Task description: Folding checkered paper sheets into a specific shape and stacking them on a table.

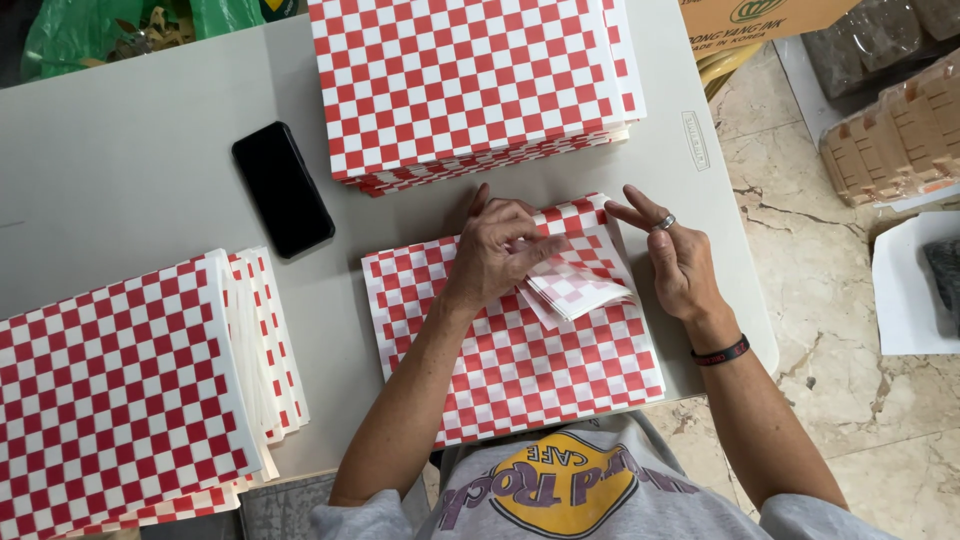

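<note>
Red-and-white checked paper sheets [520, 350] lie on a pale grey table [130, 150], with matching checked stacks far [470, 80] and near left [120, 390]. A folded sheet [575, 290] shows its paler, faded check. A black phone [283, 188] lies left. Right, a black wristband [722, 352], silver ring [666, 222], beige marbled floor [880, 420].

Grey table [120, 150] on marble floor [850, 390] (cracked).

I see thin, matt checked paper sheets [520, 350], a smooth grey plastic-looking table [130, 160], a shiny black glass phone [283, 188] and a glossy stone floor [850, 400].
</note>
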